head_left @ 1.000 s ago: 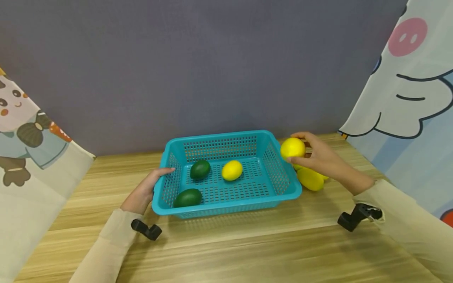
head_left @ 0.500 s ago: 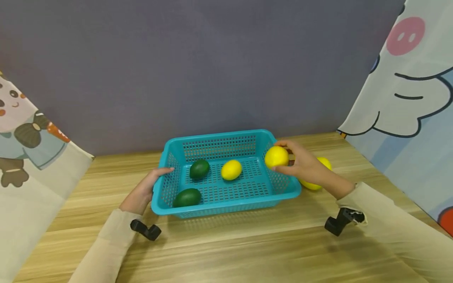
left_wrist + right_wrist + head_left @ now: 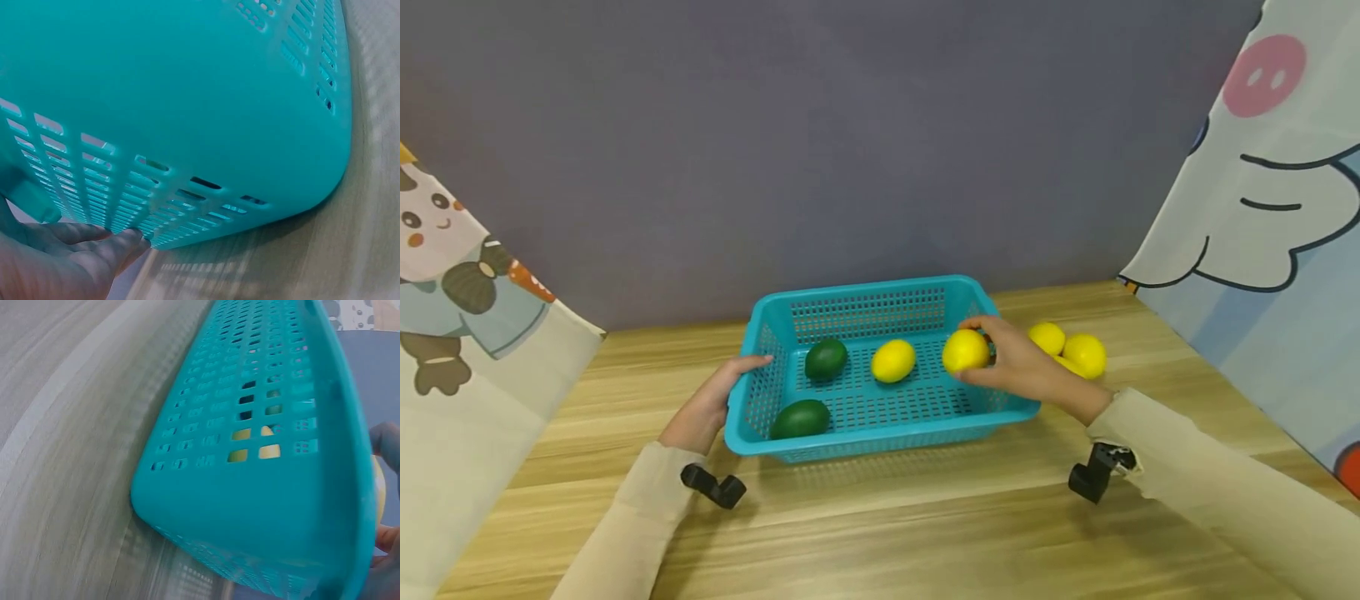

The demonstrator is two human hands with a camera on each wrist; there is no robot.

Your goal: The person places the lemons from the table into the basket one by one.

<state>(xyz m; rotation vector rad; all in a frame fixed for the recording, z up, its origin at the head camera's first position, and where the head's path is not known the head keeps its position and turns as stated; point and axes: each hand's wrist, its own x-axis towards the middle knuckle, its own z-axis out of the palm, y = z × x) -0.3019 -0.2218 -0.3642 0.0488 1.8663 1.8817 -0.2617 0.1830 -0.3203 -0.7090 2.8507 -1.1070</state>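
A turquoise plastic basket [image 3: 880,443] with slotted walls sits on the table. My left hand [image 3: 703,407] grips its left end, thumb over the rim; in the left wrist view the fingers [image 3: 119,247] lie against the outer wall. My right hand [image 3: 1018,364] holds a round yellow fruit [image 3: 966,351] between thumb and fingers, inside the basket's right end. On the basket floor lie a lemon [image 3: 892,361] and two dark green, avocado-like fruits, one farther back [image 3: 825,360] and one near the front left corner. The right wrist view shows only part of the held fruit past the rim.
Several yellow fruits [image 3: 1084,356] lie on the wood-grain table [image 3: 880,533] just right of the basket, partly behind my right hand. A grey wall [image 3: 850,150] stands close behind. Cartoon-printed cloths [image 3: 1285,208] flank both sides.
My right hand has carried the round yellow fruit leftward over the basket's right rim and down inside, uncovering the yellow fruits on the table. My left hand keeps its place on the basket.
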